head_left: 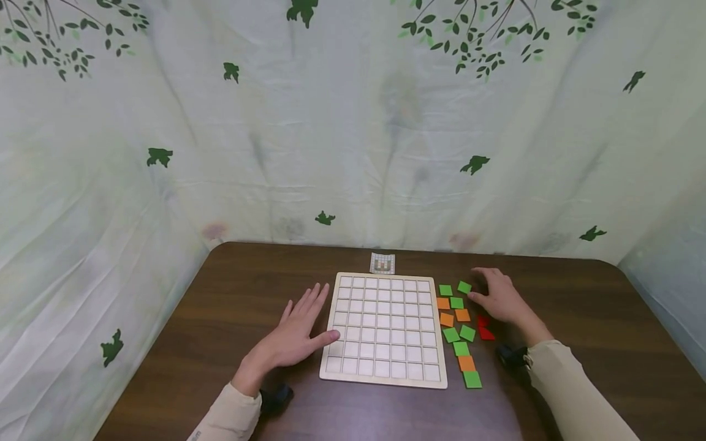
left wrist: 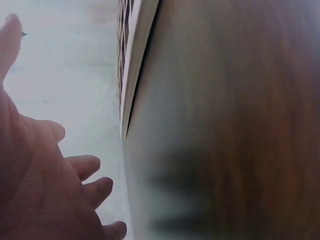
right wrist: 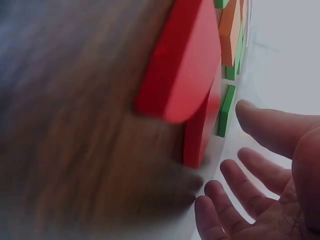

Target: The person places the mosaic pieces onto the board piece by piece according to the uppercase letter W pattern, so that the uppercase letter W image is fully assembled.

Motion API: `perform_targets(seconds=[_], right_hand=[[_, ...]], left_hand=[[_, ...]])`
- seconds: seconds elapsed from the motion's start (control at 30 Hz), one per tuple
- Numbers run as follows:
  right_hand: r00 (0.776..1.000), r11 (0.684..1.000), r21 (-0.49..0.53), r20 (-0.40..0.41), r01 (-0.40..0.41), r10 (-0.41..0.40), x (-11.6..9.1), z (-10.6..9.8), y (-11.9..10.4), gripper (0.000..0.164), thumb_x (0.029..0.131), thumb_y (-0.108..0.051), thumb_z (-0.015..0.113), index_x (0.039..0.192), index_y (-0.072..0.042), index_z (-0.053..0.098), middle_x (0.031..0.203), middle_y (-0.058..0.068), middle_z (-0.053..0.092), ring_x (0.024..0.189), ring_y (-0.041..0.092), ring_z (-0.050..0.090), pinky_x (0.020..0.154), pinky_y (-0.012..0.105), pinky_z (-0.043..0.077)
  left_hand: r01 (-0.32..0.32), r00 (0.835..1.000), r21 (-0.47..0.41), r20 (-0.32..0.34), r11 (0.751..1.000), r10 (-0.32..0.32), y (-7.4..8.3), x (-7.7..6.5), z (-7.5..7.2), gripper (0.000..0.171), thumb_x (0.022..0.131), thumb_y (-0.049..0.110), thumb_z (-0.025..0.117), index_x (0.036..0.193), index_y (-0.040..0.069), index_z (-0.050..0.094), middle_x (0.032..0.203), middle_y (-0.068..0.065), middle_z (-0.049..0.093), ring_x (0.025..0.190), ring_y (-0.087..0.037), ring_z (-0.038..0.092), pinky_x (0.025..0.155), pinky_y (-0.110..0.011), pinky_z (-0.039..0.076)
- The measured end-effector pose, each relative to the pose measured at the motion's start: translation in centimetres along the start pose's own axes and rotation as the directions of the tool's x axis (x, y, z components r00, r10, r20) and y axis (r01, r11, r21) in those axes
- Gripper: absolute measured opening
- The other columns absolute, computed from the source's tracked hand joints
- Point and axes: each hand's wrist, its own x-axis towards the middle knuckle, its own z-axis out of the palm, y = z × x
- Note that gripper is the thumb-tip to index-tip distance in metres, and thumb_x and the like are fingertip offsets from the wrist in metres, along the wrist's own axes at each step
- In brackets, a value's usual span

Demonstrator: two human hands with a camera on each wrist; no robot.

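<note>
A pale wooden grid board [head_left: 384, 383] with white square cells lies on the table. My left hand [head_left: 296, 335] is beside its left edge, fingers spread, the thumb over the rim; in the left wrist view that hand [left wrist: 40, 170] holds nothing. My right hand [head_left: 499, 297] hovers at the far right of the loose tiles, its thumb near a green tile [head_left: 464, 287]. In the right wrist view the fingers of this hand [right wrist: 270, 200] are apart with nothing between them. Two red pieces [right wrist: 185, 60] lie under the right wrist, partly overlapping in that view.
Green tiles [head_left: 460, 349] and orange tiles [head_left: 466, 363] lie scattered along the board's right side. Behind the board is a small printed pattern card [head_left: 382, 263]. A leaf-print curtain [head_left: 353, 122] hangs behind the brown wooden table [head_left: 584, 306].
</note>
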Motion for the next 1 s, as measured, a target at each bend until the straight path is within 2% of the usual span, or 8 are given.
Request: perform_targets(seconds=[0.27,0.43,0.73,1.0], right_hand=[[1.0,1.0,0.001,0.023,0.012,-0.012,0.7,0.2,-0.1,0.044,0.092,-0.012,0.072,0.127,0.011,0.059,0.128,0.033,0.053,0.121,0.052,0.043,0.101,0.065,0.037],[0.999,1.0,-0.016,0.046,-0.009,0.01,0.9,0.3,-0.1,0.038,0.091,-0.011,0.072,0.122,0.01,0.063,0.124,0.032,0.056,0.118,0.051,0.046,0.1,0.065,0.039],[0.998,0.999,-0.018,0.048,-0.031,0.032,1.2,0.4,-0.2,0.03,0.092,-0.009,0.071,0.117,0.008,0.067,0.118,0.028,0.06,0.112,0.045,0.052,0.097,0.062,0.043],[0.998,0.999,-0.012,0.053,-0.036,0.037,1.1,0.1,-0.3,0.03,0.094,-0.008,0.07,0.118,0.008,0.066,0.115,0.026,0.064,0.105,0.042,0.059,0.093,0.059,0.048]], left_hand=[[-0.017,0.998,-0.021,0.066,1.0,0.018,0.3,-0.2,0.8,0.1,0.094,0.061,0.06,0.163,0.013,0.006,0.168,-0.012,0.004,0.155,-0.03,0.004,0.117,-0.064,-0.001],[-0.033,0.993,-0.027,0.113,0.999,0.036,0.5,-0.5,1.1,0.104,0.091,0.063,0.062,0.162,0.008,0.012,0.168,-0.012,0.006,0.155,-0.029,0.004,0.117,-0.065,-0.001],[-0.055,0.99,0.018,0.128,0.998,0.052,0.5,-0.7,1.4,0.114,0.082,0.058,0.076,0.16,0.0,0.016,0.167,-0.017,0.011,0.154,-0.033,0.01,0.117,-0.067,0.003],[-0.046,0.992,0.008,0.119,0.999,0.044,0.5,-0.5,1.6,0.117,0.078,0.053,0.083,0.159,-0.003,0.019,0.166,-0.018,0.015,0.153,-0.036,0.01,0.116,-0.067,0.002]])
